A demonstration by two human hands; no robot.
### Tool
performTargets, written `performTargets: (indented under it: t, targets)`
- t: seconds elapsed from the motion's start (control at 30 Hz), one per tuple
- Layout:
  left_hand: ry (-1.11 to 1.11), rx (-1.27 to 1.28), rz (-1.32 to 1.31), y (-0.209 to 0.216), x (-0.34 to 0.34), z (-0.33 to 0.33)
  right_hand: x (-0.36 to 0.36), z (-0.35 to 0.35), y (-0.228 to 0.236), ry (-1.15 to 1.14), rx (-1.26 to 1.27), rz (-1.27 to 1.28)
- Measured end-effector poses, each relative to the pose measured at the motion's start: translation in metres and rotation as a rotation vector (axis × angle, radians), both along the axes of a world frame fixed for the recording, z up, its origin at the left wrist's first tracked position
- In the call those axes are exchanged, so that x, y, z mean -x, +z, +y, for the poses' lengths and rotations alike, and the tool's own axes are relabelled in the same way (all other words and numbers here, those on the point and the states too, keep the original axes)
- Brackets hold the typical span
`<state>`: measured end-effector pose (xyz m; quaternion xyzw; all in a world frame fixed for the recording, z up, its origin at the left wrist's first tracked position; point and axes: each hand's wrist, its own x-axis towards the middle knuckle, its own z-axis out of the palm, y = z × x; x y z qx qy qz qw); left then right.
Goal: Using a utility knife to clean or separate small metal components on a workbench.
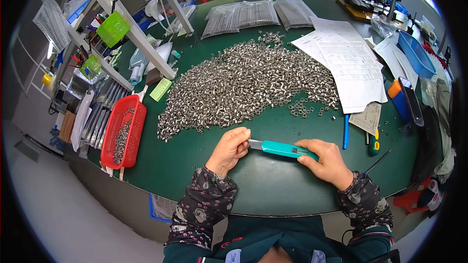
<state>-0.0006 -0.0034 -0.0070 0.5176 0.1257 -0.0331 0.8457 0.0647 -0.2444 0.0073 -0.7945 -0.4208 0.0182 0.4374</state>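
My right hand point(327, 161) is closed around the rear of a teal utility knife point(279, 148), thumb along its body. The knife lies nearly level above the table, its bare blade point(255, 144) pointing left. At the blade's tip, my left hand point(226, 151) is closed in a pinch. Whatever sits between those fingertips is too small or hidden to make out. Just beyond both hands spreads a wide heap of small silvery metal rings point(243, 83), with a few loose rings point(301, 108) at its near right edge.
A red basket point(137, 134) with more metal pieces stands left, near a lime-green block point(161, 89). Bagged metal rods point(258, 13) lie at the back. Right are papers point(351, 68), a blue pen point(346, 131), a yellow-green handled tool point(374, 145) and a blue tray point(416, 53).
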Motion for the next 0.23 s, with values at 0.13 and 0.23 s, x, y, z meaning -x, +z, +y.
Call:
performTargets:
  t: [0.13,0.23]
  targets:
    - [-0.057,0.078,-0.006,0.0003,-0.0006,0.0023,0.0022,-0.0007,0.0073,-0.005,0.06,-0.027]
    - [-0.064,0.13,-0.004,0.0028,0.0001,0.0012,0.0052,-0.001,0.01,-0.047,0.115,-0.19]
